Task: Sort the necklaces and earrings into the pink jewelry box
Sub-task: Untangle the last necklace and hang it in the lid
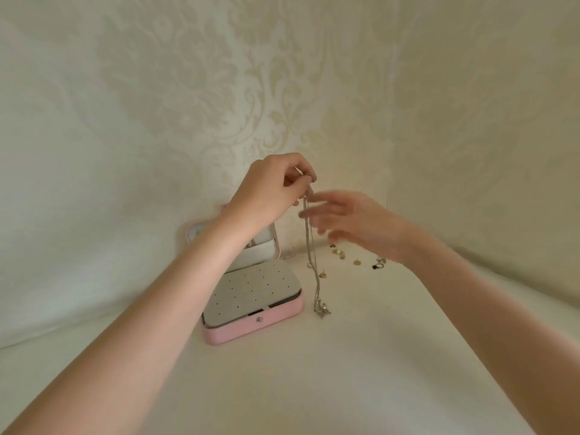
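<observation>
The left hand (272,186) pinched a thin silver necklace (310,246) that hung down beside the open pink box (251,331). The blurry right hand (351,221) looked open, fingers loose, near the chain.

Silver necklace (310,246) dangling beside open pink jewelry box (251,312).

The right hand (354,222) is motion-blurred, so its finger positions are unclear. The left hand (270,189) and forearm hide much of the box (251,309) lid's inside. The earrings (340,254) far right are too small to make out. Both forearms are cut off at the near edge.
</observation>
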{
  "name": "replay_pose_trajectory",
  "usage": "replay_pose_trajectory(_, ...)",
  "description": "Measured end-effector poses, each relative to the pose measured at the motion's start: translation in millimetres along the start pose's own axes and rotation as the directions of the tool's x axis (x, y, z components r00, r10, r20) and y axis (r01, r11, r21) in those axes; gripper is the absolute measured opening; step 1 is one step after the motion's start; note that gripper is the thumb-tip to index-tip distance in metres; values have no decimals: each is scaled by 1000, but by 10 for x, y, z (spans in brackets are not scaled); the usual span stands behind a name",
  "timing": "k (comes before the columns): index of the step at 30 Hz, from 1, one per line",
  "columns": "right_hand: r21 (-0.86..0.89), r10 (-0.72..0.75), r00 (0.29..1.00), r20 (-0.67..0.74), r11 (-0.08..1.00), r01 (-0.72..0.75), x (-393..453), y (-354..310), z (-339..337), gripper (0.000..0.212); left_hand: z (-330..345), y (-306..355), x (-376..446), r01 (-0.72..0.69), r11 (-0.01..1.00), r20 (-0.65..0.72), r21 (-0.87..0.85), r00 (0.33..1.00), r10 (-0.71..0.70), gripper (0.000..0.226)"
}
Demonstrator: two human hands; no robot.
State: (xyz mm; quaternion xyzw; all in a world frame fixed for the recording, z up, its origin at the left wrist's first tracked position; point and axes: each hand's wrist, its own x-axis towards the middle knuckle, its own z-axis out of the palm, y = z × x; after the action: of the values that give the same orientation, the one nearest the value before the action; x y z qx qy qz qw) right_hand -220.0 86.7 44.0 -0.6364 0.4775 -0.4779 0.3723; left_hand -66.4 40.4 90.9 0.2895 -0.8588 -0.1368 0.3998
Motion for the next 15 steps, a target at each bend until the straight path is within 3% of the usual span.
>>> replay_pose_trajectory(2,86,-74,997,3,994,73,123,-235,70,24,-72,21,36,-33,998,-36,58,999,35,13)
replay_pose_trajectory(4,31,-122,991,-61,992,124,249,-419,148,9,-183,13,76,-29,997,-170,73,985,42,11)
replay_pose_trajectory(6,12,-152,978,-147,988,155,381,-561,214,14,-312,-62,67,61,994,-248,-88,965,-81,12)
replay_pose_trajectory(8,47,-163,970,-178,984,174,483,-690,274,20,-377,-180,-28,245,910,-24,-335,963,-268,17)
replay_pose_trajectory(10,58,-166,969,-184,982,179,564,-788,344,25,-346,-326,-142,386,820,244,-422,920,-308,14)
replay_pose_trajectory(13,118,-157,954,-256,974,192,673,-856,425,29,-225,-529,-239,369,824,354,-430,909,-222,17)
replay_pose_trajectory(15,146,-124,931,-343,972,184,747,-851,403,30,-154,-644,-296,414,765,408,-493,887,-217,23)
